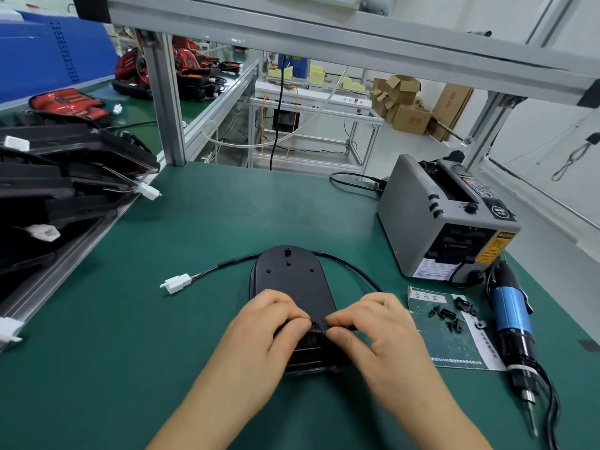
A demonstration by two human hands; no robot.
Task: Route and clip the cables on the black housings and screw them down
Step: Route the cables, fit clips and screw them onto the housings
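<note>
A black oval housing [292, 277] lies flat on the green mat in front of me. Its black cable [354, 271] loops round the far end and the right side, ending at the left in a white connector [177, 283]. My left hand [259, 329] grips the housing's near left part, its fingers curled over it. My right hand [380, 326] pinches the cable where it meets a small black clip [316, 328] at the housing's near end. Several small black clips [449, 315] lie loose on a printed sheet at the right.
An electric screwdriver [514, 323] with a blue body lies at the right edge, beside the printed sheet [454, 345]. A grey tape dispenser [444, 219] stands at the back right. Stacked black housings [65, 177] with white connectors fill the metal tray at the left.
</note>
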